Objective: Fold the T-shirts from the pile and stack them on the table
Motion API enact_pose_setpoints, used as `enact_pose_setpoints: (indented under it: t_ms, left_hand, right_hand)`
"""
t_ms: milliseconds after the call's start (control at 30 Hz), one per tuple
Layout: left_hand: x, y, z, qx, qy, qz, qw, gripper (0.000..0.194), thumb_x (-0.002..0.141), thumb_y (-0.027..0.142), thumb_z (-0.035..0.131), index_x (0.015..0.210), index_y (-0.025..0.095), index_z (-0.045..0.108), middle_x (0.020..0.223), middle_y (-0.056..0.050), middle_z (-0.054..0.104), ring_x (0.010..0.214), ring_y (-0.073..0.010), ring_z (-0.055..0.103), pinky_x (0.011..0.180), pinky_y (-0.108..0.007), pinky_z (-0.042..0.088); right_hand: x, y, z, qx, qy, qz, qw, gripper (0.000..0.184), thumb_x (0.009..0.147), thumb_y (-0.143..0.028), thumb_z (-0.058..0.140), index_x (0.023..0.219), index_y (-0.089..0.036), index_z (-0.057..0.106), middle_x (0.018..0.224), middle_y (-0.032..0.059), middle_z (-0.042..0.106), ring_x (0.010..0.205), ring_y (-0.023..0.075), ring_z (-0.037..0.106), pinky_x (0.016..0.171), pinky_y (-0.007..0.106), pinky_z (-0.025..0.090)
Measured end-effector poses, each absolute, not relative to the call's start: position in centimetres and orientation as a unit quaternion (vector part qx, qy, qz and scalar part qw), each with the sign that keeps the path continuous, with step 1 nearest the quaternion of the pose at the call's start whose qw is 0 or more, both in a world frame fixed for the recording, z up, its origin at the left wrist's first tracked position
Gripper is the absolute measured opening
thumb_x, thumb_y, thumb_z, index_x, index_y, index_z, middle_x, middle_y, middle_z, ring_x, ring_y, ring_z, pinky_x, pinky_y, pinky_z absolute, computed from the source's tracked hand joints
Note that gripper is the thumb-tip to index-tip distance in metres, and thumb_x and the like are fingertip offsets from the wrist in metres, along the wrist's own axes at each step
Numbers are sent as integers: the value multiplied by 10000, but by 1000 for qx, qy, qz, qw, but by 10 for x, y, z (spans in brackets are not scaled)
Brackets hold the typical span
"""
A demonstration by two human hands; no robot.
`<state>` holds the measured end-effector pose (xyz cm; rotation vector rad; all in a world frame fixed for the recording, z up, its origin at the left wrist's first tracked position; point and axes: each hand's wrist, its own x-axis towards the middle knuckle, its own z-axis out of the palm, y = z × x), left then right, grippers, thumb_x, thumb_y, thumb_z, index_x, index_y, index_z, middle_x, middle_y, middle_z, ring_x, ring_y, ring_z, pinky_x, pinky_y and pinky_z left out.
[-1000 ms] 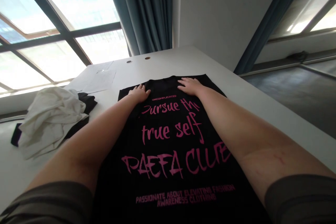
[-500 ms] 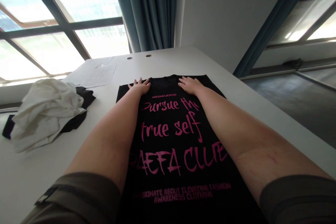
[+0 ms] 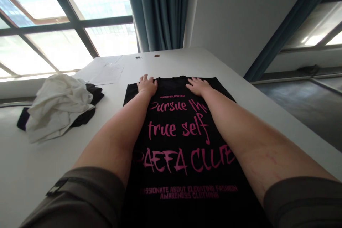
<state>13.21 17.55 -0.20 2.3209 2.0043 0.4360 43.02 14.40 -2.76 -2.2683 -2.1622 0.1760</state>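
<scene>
Arms [image 3: 114, 133] outstretched, left hand [image 3: 148, 86], right hand [image 3: 198, 86] palm-down on black shirt [image 3: 176, 141]

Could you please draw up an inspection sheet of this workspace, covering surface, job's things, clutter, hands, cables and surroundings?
Surface: smooth white table with two round holes near its far edge.
Job's things: black fabric shirt with pink lettering, spread out lengthwise.
Clutter: crumpled white cloth over black cloth, on the left; white paper sheets beyond.
Hands: left hand and right hand apart on the shirt's far end, palms down.
Cables: nothing seen.
Surroundings: dark-framed window, blue-grey fabric curtain.
</scene>
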Motion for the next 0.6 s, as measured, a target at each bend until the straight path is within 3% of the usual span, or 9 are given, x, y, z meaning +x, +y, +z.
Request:
enact_pose_setpoints:
  t_ms: [100,200,300,433,600]
  left_hand:
    - [131,144,8,781,611,122,-24,647,1042,545,245,1519,223,541,1716,-122,327,1599,-384,261,1330,-677,209]
    - [110,105,10,796,599,82,-40,721,1032,613,251,1599,211,444,1740,-129,286,1616,-423,220,1330,-699,157]
    - [75,74,3,772,634,33,-24,820,1006,665,326,1666,178,318,1755,-160,232,1609,-437,249,1331,-609,239]
    - [45,62,-6,737,676,2,28,859,1012,663,282,1687,133,253,1758,-204,182,1640,-382,210,1346,-523,246]
    - [52,81,2,724,686,-34,61,840,1008,661,275,1712,211,195,1773,-181,83,1653,-410,128,1339,-603,213]
  right_hand:
    - [429,142,-27,-723,-688,53,4,719,1114,-635,219,1743,-288,247,1741,17,89,1624,309,137,1324,600,169]
    - [428,142,-27,-727,-685,47,9,702,1118,-606,224,1739,-281,265,1738,19,114,1621,295,157,1325,590,180]
    - [428,142,-27,-725,-688,42,11,700,1116,-604,235,1731,-275,291,1734,22,138,1616,296,177,1323,582,191]
    - [427,141,-28,-726,-686,32,19,686,1118,-589,246,1721,-271,323,1729,38,166,1607,300,208,1320,574,205]
    - [424,140,-31,-725,-689,16,15,676,1122,-561,241,1718,-254,330,1725,60,179,1598,312,231,1306,582,230]
